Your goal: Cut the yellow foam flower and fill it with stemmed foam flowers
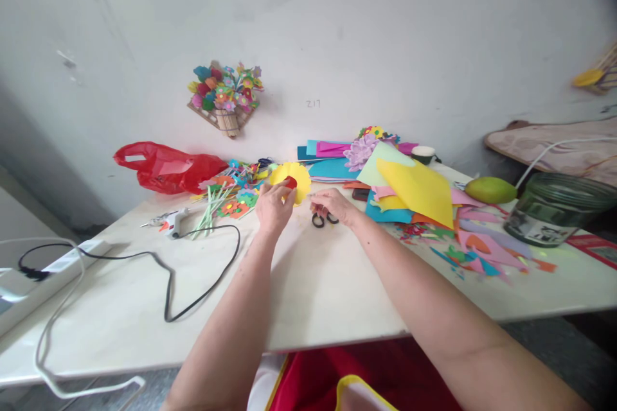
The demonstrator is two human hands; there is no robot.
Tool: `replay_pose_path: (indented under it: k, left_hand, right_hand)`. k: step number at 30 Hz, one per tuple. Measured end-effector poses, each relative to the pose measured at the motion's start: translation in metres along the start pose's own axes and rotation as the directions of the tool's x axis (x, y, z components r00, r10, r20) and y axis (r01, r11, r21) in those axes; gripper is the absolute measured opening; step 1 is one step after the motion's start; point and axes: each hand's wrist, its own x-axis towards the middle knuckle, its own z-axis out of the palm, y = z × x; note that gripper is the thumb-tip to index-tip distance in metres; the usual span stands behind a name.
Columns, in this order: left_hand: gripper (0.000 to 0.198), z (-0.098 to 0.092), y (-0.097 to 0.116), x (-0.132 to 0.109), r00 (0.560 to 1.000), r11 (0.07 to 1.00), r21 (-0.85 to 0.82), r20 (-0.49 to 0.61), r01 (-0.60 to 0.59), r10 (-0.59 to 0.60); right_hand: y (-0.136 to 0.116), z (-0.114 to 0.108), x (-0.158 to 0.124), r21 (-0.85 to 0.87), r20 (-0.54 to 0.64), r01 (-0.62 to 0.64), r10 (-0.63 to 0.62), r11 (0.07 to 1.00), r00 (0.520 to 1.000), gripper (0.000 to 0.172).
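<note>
A yellow paper flower (303, 180) with a red centre (291, 182) is gripped by the fingers of my left hand (274, 207), above the middle of the table. Just to its right, my right hand (333, 205) has its thumb and fingertips pinched together; whatever is between them is too small to make out. Below that hand show the black handle loops of scissors (318, 221); their blades are hidden. Left of my left hand lie several cut flowers (234, 208) and pale green sticks (211, 209).
A glue gun (176, 222) trails a black cord across the table's left side, near a white power strip (72, 257). A red plastic bag (168, 167) sits behind. Coloured sheets (419, 186), scraps (482, 247), a mango (490, 190) and a glass jar (554, 209) occupy the right.
</note>
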Motion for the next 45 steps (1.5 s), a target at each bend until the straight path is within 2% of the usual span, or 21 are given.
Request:
replay_pose_path:
  k: [1, 3, 4, 6, 8, 14, 19, 22, 29, 37, 40, 42, 43, 44, 45]
  left_hand:
    - [0.022, 0.000, -0.001, 0.000, 1.000, 1.000, 0.003, 0.001, -0.005, 0.005]
    - [0.022, -0.001, -0.002, 0.000, 1.000, 1.000, 0.009, -0.003, -0.023, 0.023]
    - [0.023, -0.001, -0.003, 0.000, 0.999, 0.999, 0.011, -0.006, -0.035, 0.035]
    - [0.026, -0.002, -0.004, 0.001, 0.998, 0.998, 0.011, -0.011, -0.061, 0.062]
    - [0.029, -0.003, -0.005, 0.001, 0.996, 0.996, 0.003, -0.002, -0.091, 0.091]
    - [0.035, -0.005, 0.002, 0.002, 0.986, 0.989, 0.011, 0.078, -0.146, 0.144]
    - [0.040, -0.011, 0.009, 0.005, 0.998, 0.997, 0.080, 0.060, -0.017, 0.012]
    - [0.042, -0.012, 0.009, 0.006, 0.990, 0.991, 0.103, 0.096, 0.089, -0.099]
    - [0.030, -0.003, 0.013, 0.003, 0.925, 0.948, -0.098, 0.271, 0.303, -0.267]
    - [0.019, 0.002, 0.017, 0.001, 0.945, 0.959, -0.056, 0.194, 0.279, -0.264]
    - [0.018, 0.003, 0.012, 0.001, 0.943, 0.951, -0.069, 0.168, 0.303, -0.288]
    - [0.019, 0.004, 0.009, 0.001, 0.941, 0.945, -0.077, 0.153, 0.317, -0.303]
    - [0.020, 0.004, 0.008, 0.001, 0.937, 0.941, -0.083, 0.149, 0.329, -0.315]
    - [0.021, 0.004, 0.006, 0.001, 0.932, 0.933, -0.094, 0.149, 0.347, -0.331]
    - [0.022, 0.004, 0.006, 0.001, 0.924, 0.923, -0.110, 0.152, 0.368, -0.351]
  right_hand:
    - [0.001, -0.001, 0.000, -0.026, -0.028, 0.005, -0.006, 1.000, 1.000, 0.022]
    - [0.002, -0.001, 0.000, -0.001, -0.074, 0.028, -0.028, 1.000, 0.997, 0.012]
    - [0.002, -0.002, 0.000, 0.053, -0.072, 0.043, -0.039, 0.998, 0.997, 0.013]
    - [0.001, -0.002, -0.001, 0.186, -0.026, 0.049, -0.045, 0.981, 0.999, 0.027]
    - [0.000, -0.001, -0.001, 0.278, -0.007, 0.029, -0.029, 0.960, 1.000, 0.029]
    - [0.001, 0.005, 0.002, 0.362, -0.128, 0.019, 0.030, 0.932, 0.991, 0.031]
    - [0.004, 0.011, 0.004, 0.379, -0.189, 0.026, 0.050, 0.925, 0.981, 0.027]
    - [0.005, 0.014, 0.004, 0.379, -0.201, 0.037, 0.043, 0.924, 0.979, 0.024]
    - [0.007, 0.023, 0.005, 0.355, -0.256, 0.101, -0.007, 0.929, 0.967, 0.022]
    - [0.011, 0.028, 0.005, 0.321, -0.227, 0.139, -0.066, 0.937, 0.972, 0.026]
    - [0.010, 0.023, 0.006, 0.195, -0.170, 0.071, -0.038, 0.978, 0.985, 0.018]
    - [0.006, 0.016, 0.005, -0.090, -0.187, 0.002, -0.019, 0.996, 0.982, 0.017]
    - [0.004, 0.012, 0.004, -0.289, -0.210, -0.042, -0.021, 0.957, 0.977, 0.018]
    - [0.001, 0.008, 0.002, -0.501, -0.228, -0.081, -0.042, 0.862, 0.973, 0.019]
    - [-0.002, 0.004, 0.001, -0.681, -0.237, -0.127, -0.053, 0.721, 0.970, 0.020]
